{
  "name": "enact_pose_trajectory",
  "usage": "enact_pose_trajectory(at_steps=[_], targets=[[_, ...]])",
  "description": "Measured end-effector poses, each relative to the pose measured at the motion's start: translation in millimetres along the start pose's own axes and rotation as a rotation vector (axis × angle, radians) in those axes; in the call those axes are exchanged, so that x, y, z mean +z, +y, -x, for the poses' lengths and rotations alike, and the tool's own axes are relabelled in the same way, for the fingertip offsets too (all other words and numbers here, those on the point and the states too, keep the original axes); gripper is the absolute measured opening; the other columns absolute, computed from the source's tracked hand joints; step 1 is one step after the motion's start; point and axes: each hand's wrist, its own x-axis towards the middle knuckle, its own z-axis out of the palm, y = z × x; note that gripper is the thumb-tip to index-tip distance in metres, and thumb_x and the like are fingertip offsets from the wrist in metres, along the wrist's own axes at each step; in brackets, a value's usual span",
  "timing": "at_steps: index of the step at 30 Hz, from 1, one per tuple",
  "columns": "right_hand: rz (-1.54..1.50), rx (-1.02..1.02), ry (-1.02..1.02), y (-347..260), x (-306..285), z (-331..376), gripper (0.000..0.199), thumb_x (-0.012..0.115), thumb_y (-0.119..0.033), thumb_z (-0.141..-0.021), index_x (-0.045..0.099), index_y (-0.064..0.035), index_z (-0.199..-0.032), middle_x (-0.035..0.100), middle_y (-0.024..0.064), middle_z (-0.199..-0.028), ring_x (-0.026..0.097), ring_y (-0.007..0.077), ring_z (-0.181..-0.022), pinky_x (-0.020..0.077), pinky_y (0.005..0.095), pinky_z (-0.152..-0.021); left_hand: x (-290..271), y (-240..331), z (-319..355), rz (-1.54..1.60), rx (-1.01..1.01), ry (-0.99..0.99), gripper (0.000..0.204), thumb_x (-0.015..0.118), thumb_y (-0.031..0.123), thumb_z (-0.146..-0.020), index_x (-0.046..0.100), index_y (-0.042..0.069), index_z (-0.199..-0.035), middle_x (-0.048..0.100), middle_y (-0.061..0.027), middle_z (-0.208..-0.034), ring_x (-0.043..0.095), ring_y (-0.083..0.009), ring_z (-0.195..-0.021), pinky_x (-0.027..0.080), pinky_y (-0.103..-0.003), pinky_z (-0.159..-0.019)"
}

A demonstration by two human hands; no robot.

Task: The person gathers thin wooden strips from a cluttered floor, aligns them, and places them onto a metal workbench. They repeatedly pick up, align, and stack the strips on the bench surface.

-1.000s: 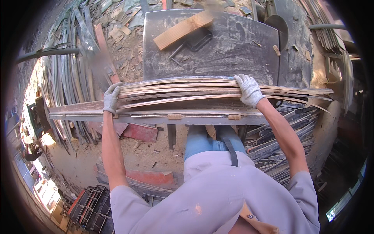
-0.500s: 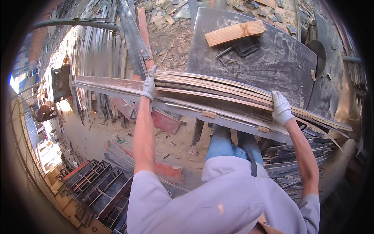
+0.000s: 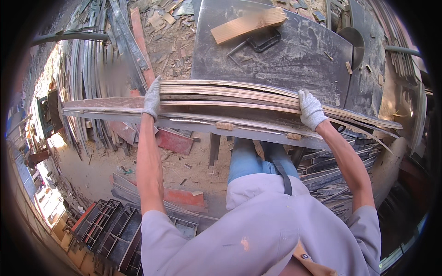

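The stack of thin wooden strips (image 3: 230, 99) is long, flat and weathered, brown-grey with pale edges, its layers splaying apart a little toward the right end, where splintered tips stick out. Exactly how many strips it holds cannot be counted, though several layers show along its near face. It is carried crosswise in front of the person, above the near edge of the dark metal saw table (image 3: 294, 60), reaching well past that table's left and right sides. Two gloved hands hold it: the left hand (image 3: 152, 99) is curled over the stack near its left third, fingers wrapped over the top, and the right hand (image 3: 311, 109) is closed on it further right, fingers likewise over the top edge, so the stack lies under both palms and spans the gap between them. On the table's far part lie one short block of pale wood (image 3: 248, 24) and one black metal clamp (image 3: 259, 43) just beside it. Bent metal strips (image 3: 87, 64) lean in a pile at the left over sawdust-strewn ground.
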Motion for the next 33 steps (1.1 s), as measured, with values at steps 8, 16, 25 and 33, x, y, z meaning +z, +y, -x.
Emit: enact_pose_trajectory(at_steps=[8, 16, 25, 33], targets=[[-0.062, -0.001, 0.087, 62.2, 0.9, 63.9, 0.058, 0.067, -0.002, -0.073, 0.053, 0.0036, -0.129, 0.060, 0.0280, -0.120, 0.064, 0.0460, -0.109, 0.0551, 0.0522, -0.091, 75.7, 45.1, 43.3, -0.117, 0.238, -0.019, 0.034, 0.040, 0.021, -0.115, 0.064, 0.003, -0.130, 0.064, -0.0130, -0.143, 0.061, -0.0220, -0.128, 0.044, -0.036, -0.114], [-0.059, 0.102, 0.041, 168.0, 29.4, 159.7, 0.064, 0.071, -0.001, -0.071, 0.051, -0.0020, -0.132, 0.060, 0.0228, -0.121, 0.064, 0.0447, -0.111, 0.0557, 0.0522, -0.090, 215.9, 117.2, 108.9, -0.038, 0.296, -0.058, 0.027, 0.047, 0.017, -0.114, 0.066, 0.005, -0.128, 0.072, -0.0073, -0.127, 0.064, -0.0156, -0.115, 0.048, -0.032, -0.105], [-0.042, 0.054, 0.111, 248.5, 97.3, 237.2, 0.071, 0.074, -0.002, -0.071, 0.051, 0.0011, -0.138, 0.060, 0.0235, -0.125, 0.062, 0.0438, -0.116, 0.0534, 0.0507, -0.096, 319.7, 109.5, 159.8, -0.967, 0.981, 0.098, 0.027, 0.064, 0.028, -0.101, 0.067, 0.007, -0.117, 0.068, -0.0111, -0.125, 0.057, -0.0362, -0.132, 0.031, -0.058, -0.125], [-0.037, 0.067, 0.096, 295.7, 107.4, 250.8, 0.070, 0.076, -0.001, -0.070, 0.051, -0.0004, -0.135, 0.060, 0.0256, -0.120, 0.063, 0.0471, -0.110, 0.0536, 0.0517, -0.093, 404.6, 137.3, 211.0, -1.249, 0.744, -0.063, 0.064, 0.052, 0.044, -0.105, 0.052, -0.005, -0.146, 0.053, -0.0246, -0.148, 0.039, -0.0428, -0.150, 0.016, -0.057, -0.130]])
